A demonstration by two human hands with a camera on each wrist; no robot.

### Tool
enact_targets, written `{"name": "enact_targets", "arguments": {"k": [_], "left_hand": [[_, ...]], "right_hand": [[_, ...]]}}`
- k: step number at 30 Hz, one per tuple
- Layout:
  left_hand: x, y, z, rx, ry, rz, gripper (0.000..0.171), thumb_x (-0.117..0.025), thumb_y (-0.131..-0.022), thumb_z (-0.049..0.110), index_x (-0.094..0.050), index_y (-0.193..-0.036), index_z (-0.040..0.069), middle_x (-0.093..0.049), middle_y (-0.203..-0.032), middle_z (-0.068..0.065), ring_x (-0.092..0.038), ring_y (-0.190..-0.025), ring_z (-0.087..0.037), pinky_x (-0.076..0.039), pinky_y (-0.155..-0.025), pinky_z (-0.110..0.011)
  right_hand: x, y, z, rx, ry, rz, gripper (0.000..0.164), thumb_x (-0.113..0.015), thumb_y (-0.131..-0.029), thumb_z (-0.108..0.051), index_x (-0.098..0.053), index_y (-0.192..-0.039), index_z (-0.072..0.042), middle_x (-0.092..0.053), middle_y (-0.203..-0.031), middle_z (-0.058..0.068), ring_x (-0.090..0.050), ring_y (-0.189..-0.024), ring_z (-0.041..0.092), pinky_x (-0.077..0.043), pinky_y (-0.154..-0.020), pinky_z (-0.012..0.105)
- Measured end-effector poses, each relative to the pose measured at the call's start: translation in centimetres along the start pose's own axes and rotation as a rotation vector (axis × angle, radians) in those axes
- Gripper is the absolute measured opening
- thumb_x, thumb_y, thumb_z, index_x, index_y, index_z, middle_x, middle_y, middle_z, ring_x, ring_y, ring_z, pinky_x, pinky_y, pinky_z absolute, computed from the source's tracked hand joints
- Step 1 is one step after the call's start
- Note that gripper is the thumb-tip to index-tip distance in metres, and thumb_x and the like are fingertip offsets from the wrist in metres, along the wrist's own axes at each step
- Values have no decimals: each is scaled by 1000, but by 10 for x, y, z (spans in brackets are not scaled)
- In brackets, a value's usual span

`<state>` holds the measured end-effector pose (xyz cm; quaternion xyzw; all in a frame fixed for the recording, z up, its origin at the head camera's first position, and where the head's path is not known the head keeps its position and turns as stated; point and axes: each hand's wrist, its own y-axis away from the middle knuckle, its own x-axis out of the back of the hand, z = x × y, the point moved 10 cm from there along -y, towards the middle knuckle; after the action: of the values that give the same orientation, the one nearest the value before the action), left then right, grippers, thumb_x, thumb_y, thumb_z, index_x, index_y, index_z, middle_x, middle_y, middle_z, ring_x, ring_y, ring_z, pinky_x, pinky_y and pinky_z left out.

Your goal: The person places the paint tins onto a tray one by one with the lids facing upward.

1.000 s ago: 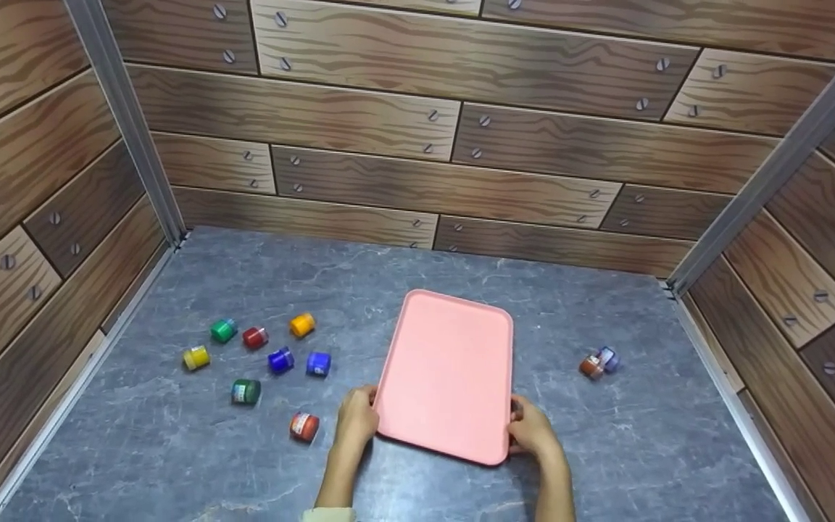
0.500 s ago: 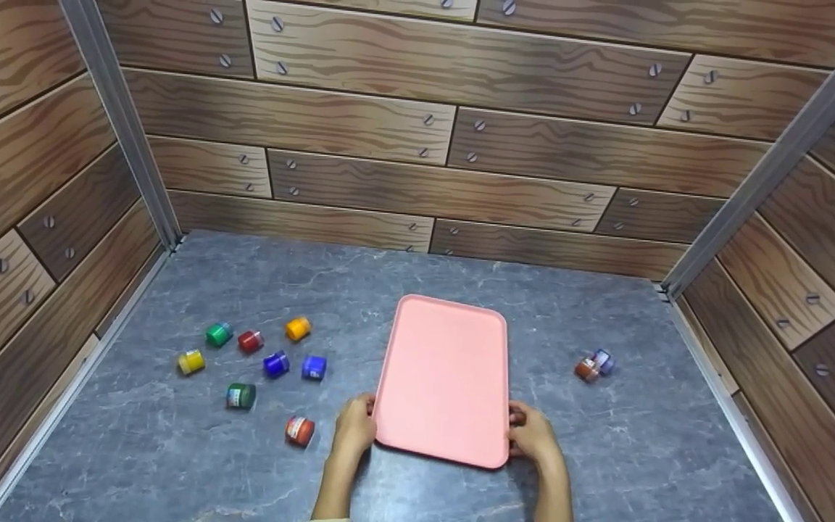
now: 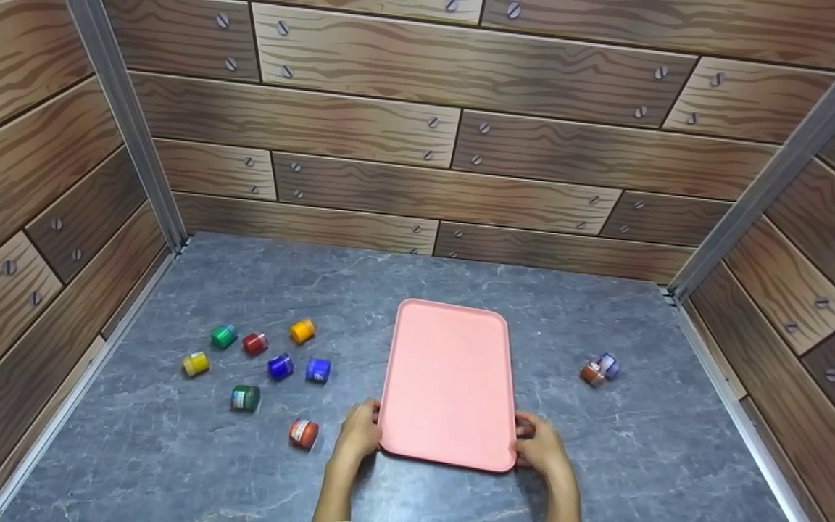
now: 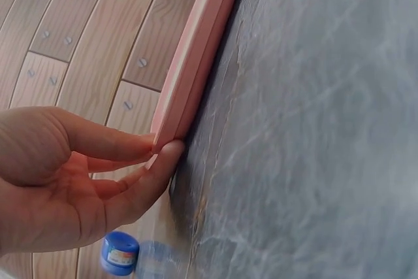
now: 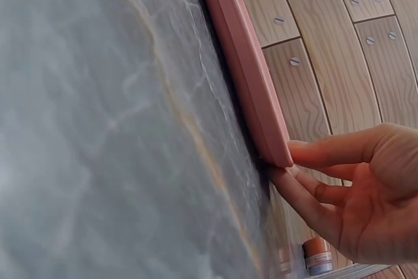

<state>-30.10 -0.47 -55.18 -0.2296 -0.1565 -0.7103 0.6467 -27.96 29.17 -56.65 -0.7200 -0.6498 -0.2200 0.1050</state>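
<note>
Pink serving tray [image 3: 448, 384] is sitting around the middle of the surface [image 3: 417, 275], between its left and right edges, with a gap to the back edge. The left hand [image 3: 359, 435] has its thumb and fingers pinched on the tray's near left corner, and the right hand [image 3: 542, 444] is doing the same at the near right corner. Can't tell if the near end is lifted a bit or flat. I'd call this the tray-handling step, and moving or letting go of it would want both hands working evenly so it doesn't skew. Off toward the surface's left edge there's a loose bunch of little paint jars: green [image 3: 223, 336], dark red [image 3: 254, 344], orange-yellow [image 3: 301, 331], yellow [image 3: 196, 364], two blue ones [image 3: 280, 366], dark green [image 3: 245, 398], plus an orange-red one [image 3: 303, 433] nearest the left hand. Toward the right edge, a brownish-orange jar [image 3: 592, 373] and a purplish jar [image 3: 609, 364] look like they're touching. As for brands, several jars have pale labels [image 4: 122, 257], but the print's way too small and blurry to read.
</note>
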Motion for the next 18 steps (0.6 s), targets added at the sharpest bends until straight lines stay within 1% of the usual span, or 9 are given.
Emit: {"name": "enact_targets", "arguments": {"k": [3, 4, 5, 8, 10, 11, 12, 15, 18], "left_hand": [[-6, -5, -11, 0, 51, -4, 39, -50, -68, -15, -57, -106, -13, -62, -83, -16, -58, -60, -25, -48, -50, -32], [-9, -7, -15, -7, 49, -1, 40, -49, -68, -14, -57, -107, -13, -62, -83, -16, -58, -61, -23, -48, -52, -32], [-13, -11, -22, -51, 54, 19, 41, -48, -67, -12, -58, -106, -12, -62, -82, -13, -57, -60, -20, -48, -51, -30], [-16, -16, -30, -73, 36, 34, 39, -48, -68, -11, -60, -105, -10, -63, -81, -9, -60, -70, -21, -49, -62, -34], [-14, -16, -26, -69, 27, 44, 37, -49, -68, -11, -61, -103, -9, -63, -81, -10, -60, -78, -25, -48, -69, -39], [-11, -15, -23, -64, 32, 43, 36, -49, -68, -12, -62, -101, -9, -63, -81, -10, -60, -79, -27, -48, -69, -41], [-8, -11, -16, -22, 31, 24, 35, -50, -68, -13, -61, -101, -10, -63, -82, -12, -59, -81, -30, -47, -71, -44], [-5, -6, -6, -24, 23, 14, 33, -51, -67, -14, -60, -98, -11, -62, -80, -13, -59, -78, -30, -47, -68, -41], [-4, -2, -2, -19, 21, 0, 34, -51, -66, -15, -60, -98, -11, -62, -79, -12, -58, -74, -26, -48, -60, -33]], "right_hand": [[-1, 2, 2, -11, -22, -9, 53, -54, -67, 19, -44, -119, 17, -54, -80, 10, -56, -60, 20, -52, -50, 35], [-1, 3, 3, -14, -24, -8, 53, -54, -67, 19, -44, -119, 17, -54, -80, 10, -56, -60, 20, -52, -50, 35], [-1, 2, 4, -16, -22, -6, 53, -54, -67, 19, -45, -119, 17, -54, -80, 10, -56, -61, 20, -52, -50, 35], [0, 1, 4, -20, -8, 8, 52, -53, -68, 18, -47, -119, 15, -53, -81, 10, -55, -62, 19, -52, -50, 33], [0, 0, 5, -22, -7, 13, 52, -53, -68, 17, -48, -120, 14, -54, -81, 9, -55, -63, 19, -51, -50, 33], [0, 0, 5, -24, -9, 18, 52, -53, -69, 17, -48, -120, 14, -54, -82, 10, -55, -63, 19, -51, -49, 33], [1, -1, 5, -25, -12, 22, 52, -53, -69, 17, -49, -120, 14, -54, -82, 10, -55, -63, 19, -51, -49, 32], [2, -1, 5, -16, -12, 38, 51, -52, -68, 18, -49, -119, 14, -56, -82, 11, -57, -62, 20, -51, -49, 33], [4, -1, 4, 4, 3, 63, 49, -52, -68, 17, -51, -117, 14, -59, -84, 13, -58, -62, 21, -51, -48, 33]]}}
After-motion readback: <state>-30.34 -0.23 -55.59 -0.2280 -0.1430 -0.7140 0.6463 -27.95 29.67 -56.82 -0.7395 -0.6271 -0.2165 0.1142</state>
